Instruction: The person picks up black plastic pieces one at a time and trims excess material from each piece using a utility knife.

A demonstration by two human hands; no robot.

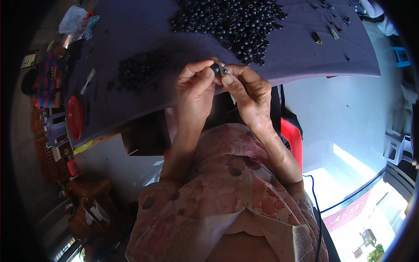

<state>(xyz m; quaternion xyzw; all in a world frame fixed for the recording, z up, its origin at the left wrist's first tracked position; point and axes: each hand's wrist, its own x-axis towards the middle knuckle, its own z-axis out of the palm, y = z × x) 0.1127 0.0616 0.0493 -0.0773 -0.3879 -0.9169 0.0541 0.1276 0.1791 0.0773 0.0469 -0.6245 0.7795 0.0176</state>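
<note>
Close to the near edge of the cloth-covered table, my two hands meet at the fingertips. A small round black piece (pixel 215 68) is pinched between the thumb and fingers of my left hand (pixel 195 83). The fingers of my right hand (pixel 249 89) are closed against its right side, where a small pale, shiny bit (pixel 226 72) shows; what it is I cannot make out. Beyond my hands spreads a big heap of black rounded pieces (pixel 227 26), many with a hollow opening. To the left lies a smaller, darker heap (pixel 139 70) of black bits.
Dark purple cloth (pixel 301 54) covers the table. Two short tubes with yellowish rims (pixel 317 38) lie at right. Leftward are a pale-handled tool (pixel 88 81), a red basin (pixel 75 117) and a clear plastic bag (pixel 72 21). A person in a striped shirt (pixel 48 78) is at far left.
</note>
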